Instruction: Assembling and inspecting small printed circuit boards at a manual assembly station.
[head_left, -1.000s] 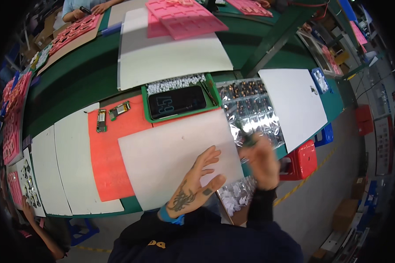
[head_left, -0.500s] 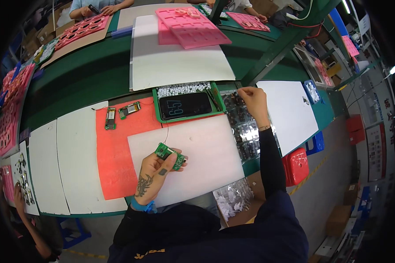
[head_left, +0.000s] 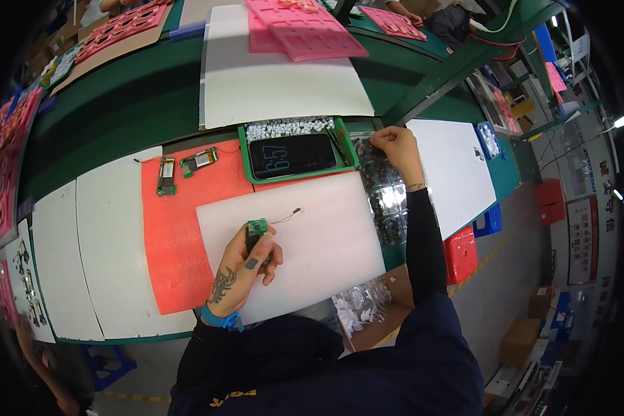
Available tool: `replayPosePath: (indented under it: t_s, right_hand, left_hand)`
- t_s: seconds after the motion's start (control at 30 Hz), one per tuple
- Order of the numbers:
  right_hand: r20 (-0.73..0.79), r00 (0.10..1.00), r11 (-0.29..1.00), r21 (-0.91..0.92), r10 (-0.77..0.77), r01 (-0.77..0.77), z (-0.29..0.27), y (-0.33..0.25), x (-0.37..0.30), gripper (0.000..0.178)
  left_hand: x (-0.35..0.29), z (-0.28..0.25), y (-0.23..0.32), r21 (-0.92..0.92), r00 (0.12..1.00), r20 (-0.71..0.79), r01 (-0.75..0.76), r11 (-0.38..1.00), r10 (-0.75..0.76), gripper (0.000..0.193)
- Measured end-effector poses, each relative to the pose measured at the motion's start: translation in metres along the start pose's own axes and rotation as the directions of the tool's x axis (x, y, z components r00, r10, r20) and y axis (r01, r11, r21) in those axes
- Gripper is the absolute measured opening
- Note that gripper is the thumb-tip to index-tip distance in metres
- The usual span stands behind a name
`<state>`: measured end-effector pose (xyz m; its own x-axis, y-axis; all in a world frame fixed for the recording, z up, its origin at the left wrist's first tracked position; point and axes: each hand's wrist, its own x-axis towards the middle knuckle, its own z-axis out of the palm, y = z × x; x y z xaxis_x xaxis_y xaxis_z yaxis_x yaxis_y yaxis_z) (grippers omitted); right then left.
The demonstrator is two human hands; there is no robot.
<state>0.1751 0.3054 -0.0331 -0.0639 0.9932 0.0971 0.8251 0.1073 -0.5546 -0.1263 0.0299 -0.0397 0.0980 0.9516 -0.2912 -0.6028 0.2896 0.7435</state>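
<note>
My left hand [head_left: 246, 260] is closed around a small green circuit board [head_left: 257, 227], held over a white foam sheet [head_left: 326, 236]. A thin wire runs from the board to a small dark part [head_left: 297, 210] at its free end. At the right, my right hand [head_left: 397, 147] pinches its fingertips together over the far end of a clear plastic tray [head_left: 385, 187] of small dark parts. Whatever sits in that pinch is too small to make out. Two more circuit boards, one upright [head_left: 166, 175] and one slanted [head_left: 200, 161], lie on an orange-red sheet [head_left: 177, 256].
A green bin [head_left: 248, 170] holds a phone [head_left: 291, 156], small white pieces and a tweezer-like tool. Below the table edge stands a cardboard box [head_left: 395, 291] with plastic trays. Pink foam trays [head_left: 305, 31] lie across the bench. A green post [head_left: 430, 80] rises at the right.
My left hand has turned the circuit board more upright, and its wire now swings out to the right. My right hand stays over the tray, slightly shifted. The whole view has moved a little.
</note>
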Motion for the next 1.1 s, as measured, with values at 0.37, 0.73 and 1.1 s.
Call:
replayPosePath:
  t_s: [0.37,0.73,1.1]
  right_hand:
    - [0.053,0.969,0.951,0.212,-0.240,0.224,0.004,0.000,-0.016,0.022]
    - [0.006,0.998,0.772,0.633,0.065,-0.055,0.068,-0.105,-0.203,0.017]
    - [0.055,0.952,0.568,0.812,-0.300,0.132,0.086,-0.120,-0.213,0.021]
  left_hand:
    - [-0.002,-0.007,-0.026,0.597,0.900,-0.030,-0.334,0.730,0.436,0.017]
    - [0.007,-0.004,-0.018,0.306,0.907,-0.090,-0.367,0.878,0.411,0.026]
    - [0.010,0.023,-0.005,0.212,0.965,-0.263,0.063,0.975,-0.005,0.054]
